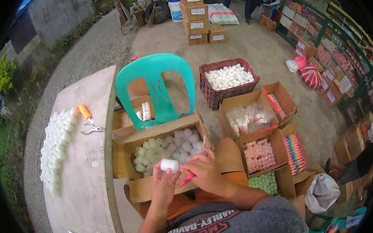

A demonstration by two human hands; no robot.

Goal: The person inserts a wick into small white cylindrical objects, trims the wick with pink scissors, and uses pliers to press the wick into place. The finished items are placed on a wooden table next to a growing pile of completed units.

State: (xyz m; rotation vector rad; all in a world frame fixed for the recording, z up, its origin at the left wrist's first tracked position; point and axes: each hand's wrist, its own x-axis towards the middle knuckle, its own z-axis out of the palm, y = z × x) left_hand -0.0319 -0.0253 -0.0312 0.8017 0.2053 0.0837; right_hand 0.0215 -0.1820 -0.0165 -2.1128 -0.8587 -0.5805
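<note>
A short white cylinder (170,165), looking like a votive candle, is pinched in the fingers of my left hand (164,183). My right hand (202,171) is closed around a slim tool with a pink-red handle (187,179), its fingertips close to the cylinder's right end. A thin dark line, perhaps a wire or wick, slants up beside the cylinder. Beneath both hands is an open cardboard box (147,191) full of similar white cylinders (185,138). Left of the box, rows of white cylinders (57,147) stand on a pale wooden table (78,169).
Pliers and an orange handle (83,111) lie on the table. A teal plastic chair (155,65) stands beyond the box. A maroon crate (227,91) of white pieces and boxes of pink candles (259,155), rainbow and green ones are to my right. Stacked cartons (195,19) stand farther off.
</note>
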